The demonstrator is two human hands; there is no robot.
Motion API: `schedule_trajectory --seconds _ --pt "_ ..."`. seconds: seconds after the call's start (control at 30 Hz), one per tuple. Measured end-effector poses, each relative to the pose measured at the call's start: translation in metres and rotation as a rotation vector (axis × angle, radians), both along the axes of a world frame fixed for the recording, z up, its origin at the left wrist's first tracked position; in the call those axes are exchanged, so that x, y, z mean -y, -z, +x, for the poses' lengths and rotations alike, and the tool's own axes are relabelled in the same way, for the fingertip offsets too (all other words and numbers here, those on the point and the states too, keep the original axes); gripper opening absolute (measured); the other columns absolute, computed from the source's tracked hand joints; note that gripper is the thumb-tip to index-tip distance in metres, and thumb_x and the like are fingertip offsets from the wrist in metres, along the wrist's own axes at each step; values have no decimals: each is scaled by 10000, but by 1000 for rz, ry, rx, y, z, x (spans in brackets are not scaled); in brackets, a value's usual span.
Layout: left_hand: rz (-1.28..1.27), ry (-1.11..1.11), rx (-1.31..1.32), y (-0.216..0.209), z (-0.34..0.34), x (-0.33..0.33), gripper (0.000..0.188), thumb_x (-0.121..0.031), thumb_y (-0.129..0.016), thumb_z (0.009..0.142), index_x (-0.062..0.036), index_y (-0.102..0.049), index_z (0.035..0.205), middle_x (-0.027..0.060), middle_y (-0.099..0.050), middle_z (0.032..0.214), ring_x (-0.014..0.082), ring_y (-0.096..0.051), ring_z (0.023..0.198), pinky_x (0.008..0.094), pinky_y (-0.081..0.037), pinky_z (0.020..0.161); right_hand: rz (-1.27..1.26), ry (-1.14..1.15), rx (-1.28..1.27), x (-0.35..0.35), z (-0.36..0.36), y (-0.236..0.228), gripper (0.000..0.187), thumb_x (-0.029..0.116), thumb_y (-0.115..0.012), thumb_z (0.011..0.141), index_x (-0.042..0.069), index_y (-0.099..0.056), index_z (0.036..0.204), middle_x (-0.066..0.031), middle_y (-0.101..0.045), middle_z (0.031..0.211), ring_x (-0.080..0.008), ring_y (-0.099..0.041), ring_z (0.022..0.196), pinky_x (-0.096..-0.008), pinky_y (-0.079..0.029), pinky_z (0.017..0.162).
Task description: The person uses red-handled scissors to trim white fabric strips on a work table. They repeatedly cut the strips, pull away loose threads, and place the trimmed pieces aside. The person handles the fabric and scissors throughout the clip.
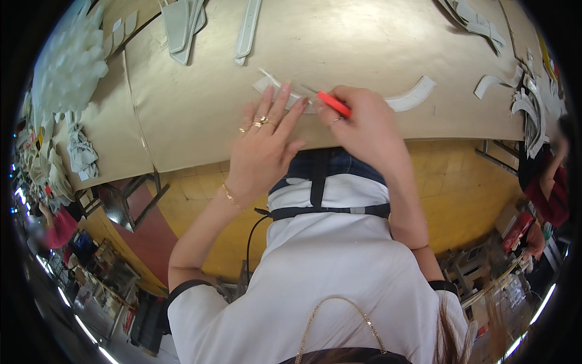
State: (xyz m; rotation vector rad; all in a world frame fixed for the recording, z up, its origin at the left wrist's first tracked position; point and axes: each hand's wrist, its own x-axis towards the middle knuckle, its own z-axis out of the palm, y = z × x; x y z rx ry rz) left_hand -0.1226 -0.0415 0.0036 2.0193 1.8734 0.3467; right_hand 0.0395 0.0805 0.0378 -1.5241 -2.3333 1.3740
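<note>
Red-handled tool (334, 104) is gripped snugly in the right hand (367, 115), thin tip up near the curved white strip (414, 96), which lies along the bench's (194, 115) near edge. Left hand's (264, 136) basically splayed over the strip, fingers wide. More curved pieces (533, 112) pile up at the near right corner.

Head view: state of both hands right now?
Left hand: open, laid over the curved white strip, holding nothing visible.
Right hand: closed, holding the red-handled tool.
</note>
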Motion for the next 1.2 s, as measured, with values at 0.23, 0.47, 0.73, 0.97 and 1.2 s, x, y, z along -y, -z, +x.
schedule_trajectory --seconds 0.23,0.47,0.73,0.97,1.2 --pt "20 -62 63 5 9 3 624 -304 -625 903 -129 -427 1469 120 -320 1570 355 -330 1422 529 -297 1121 54 -116 -61 -13 17 -5 260 213 -691 883 -38 -643 833 -130 -492 573 -209 -423 517 -342 -381 526" --pt "-27 -68 41 2 15 0 611 -311 -626 900 -146 -444 1459 139 -303 1575 376 -307 1431 552 -264 1136 53 -96 41 -18 18 1 258 226 -696 874 -29 -664 863 -145 -520 587 -254 -444 509 -347 -396 531" --pt "-18 -60 -66 4 19 1 628 -395 -621 890 -149 -456 1444 157 -288 1577 372 -317 1426 526 -281 1140 78 -112 86 -18 17 4 255 232 -697 867 -22 -669 878 -158 -548 606 -277 -504 526 -359 -419 546" --pt "-25 -69 -79 7 26 1 679 -617 -449 916 -185 -495 1438 202 -249 1587 463 -227 1446 615 -180 1135 127 -116 78 -17 18 6 245 236 -698 861 -6 -674 890 -159 -576 622 -297 -542 543 -371 -436 556" --pt "10 -109 2 10 32 0 711 -609 -563 856 -209 -488 1438 234 -204 1591 526 -200 1427 669 -212 1096 135 -121 106 -16 14 4 252 256 -674 859 9 -681 908 -164 -594 635 -326 -568 572 -391 -455 576"
